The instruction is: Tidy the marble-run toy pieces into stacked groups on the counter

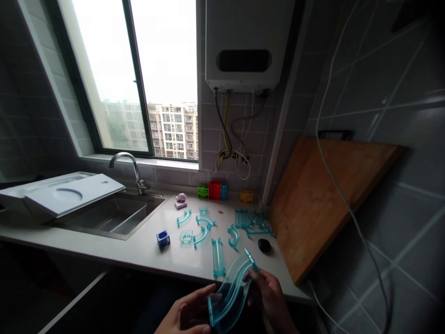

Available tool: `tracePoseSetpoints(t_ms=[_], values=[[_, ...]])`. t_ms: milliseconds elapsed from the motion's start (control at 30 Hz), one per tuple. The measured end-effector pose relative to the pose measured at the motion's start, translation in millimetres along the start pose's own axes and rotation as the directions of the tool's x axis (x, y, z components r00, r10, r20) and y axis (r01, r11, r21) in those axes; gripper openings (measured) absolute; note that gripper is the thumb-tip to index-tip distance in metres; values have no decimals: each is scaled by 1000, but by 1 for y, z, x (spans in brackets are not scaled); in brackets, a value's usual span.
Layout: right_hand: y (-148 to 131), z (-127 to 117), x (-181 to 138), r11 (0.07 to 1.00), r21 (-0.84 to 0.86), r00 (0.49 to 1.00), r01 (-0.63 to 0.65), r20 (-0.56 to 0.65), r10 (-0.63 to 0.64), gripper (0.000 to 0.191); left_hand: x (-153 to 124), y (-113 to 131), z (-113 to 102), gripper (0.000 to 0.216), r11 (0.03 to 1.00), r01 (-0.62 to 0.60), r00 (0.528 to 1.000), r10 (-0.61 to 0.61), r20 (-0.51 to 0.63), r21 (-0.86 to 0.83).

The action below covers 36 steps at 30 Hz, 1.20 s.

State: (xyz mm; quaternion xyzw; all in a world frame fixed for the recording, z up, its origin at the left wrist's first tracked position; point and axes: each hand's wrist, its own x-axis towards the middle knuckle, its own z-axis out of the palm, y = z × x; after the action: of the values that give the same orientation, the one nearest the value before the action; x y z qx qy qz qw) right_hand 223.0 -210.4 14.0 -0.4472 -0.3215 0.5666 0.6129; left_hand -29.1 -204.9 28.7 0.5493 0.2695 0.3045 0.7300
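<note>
Both my hands hold one wavy, clear blue plastic track piece (232, 290) in front of the counter edge. My left hand (189, 313) grips its lower end, fingers curled under it. My right hand (269, 294) pinches its upper end. On the white counter (146, 253) beyond lie several more clear blue track pieces: a straight one (218, 256), curved ones (202, 234), and a pile (253, 221) near the board. A small blue cube (163, 238) sits left of them.
A steel sink (111, 214) with a tap (134, 169) and a white tray (59, 192) lies left. Coloured blocks (214, 190), a yellow block (246, 196) and a pink piece (181, 200) stand by the wall. A wooden board (323, 199) leans right; a black object (264, 245) lies beside it.
</note>
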Motion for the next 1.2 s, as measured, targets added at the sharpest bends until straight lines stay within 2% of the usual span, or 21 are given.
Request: tracePoseSetpoints(t_ms=[67,133,200,300,400,500,567,633,700,767,833,967,1033,1100,1200], values=[[-9,-4,13,998,-58,997,31,-71,-35,40,7,13,-2,76,992,-11,1000,14,-24,124],[-17,-8,31,990,-120,988,68,-131,-83,41,13,26,-3,64,932,-8,991,55,-121,362],[-24,-10,54,978,-175,979,118,-143,-144,42,22,37,-2,51,780,-30,970,175,-172,625],[-34,-7,93,937,-280,961,207,-120,-248,43,43,50,-2,47,493,-80,915,382,-133,866],[-34,-2,129,910,-324,938,258,-143,-317,44,72,60,-3,70,279,-18,883,455,-116,960],[-20,0,151,930,-260,925,262,-207,-318,45,104,64,-2,94,133,38,895,437,-93,990],[-7,1,157,951,-189,919,243,-269,-288,45,125,62,-1,98,57,59,906,417,-77,997],[6,1,159,967,-124,916,224,-311,-252,44,147,55,-2,93,-15,68,907,417,-56,998],[14,2,159,969,-107,916,221,-319,-244,45,168,47,-7,72,-26,60,905,423,-43,998],[17,2,160,966,-125,913,228,-318,-257,45,189,42,-18,45,59,51,909,410,-71,997],[18,1,163,963,-127,918,238,-295,-266,45,210,42,-33,31,165,46,917,385,-107,985],[19,-7,170,955,-94,937,280,-190,-294,46,249,65,-75,37,269,-9,934,347,-88,963],[21,-11,172,951,-98,935,294,-178,-307,45,266,82,-100,44,294,-17,946,314,-80,956],[22,-14,173,949,-102,932,297,-184,-311,44,280,98,-123,54,285,3,954,287,-88,958],[23,-17,175,947,-94,925,308,-204,-321,42,294,115,-153,63,220,48,959,261,-106,974]])
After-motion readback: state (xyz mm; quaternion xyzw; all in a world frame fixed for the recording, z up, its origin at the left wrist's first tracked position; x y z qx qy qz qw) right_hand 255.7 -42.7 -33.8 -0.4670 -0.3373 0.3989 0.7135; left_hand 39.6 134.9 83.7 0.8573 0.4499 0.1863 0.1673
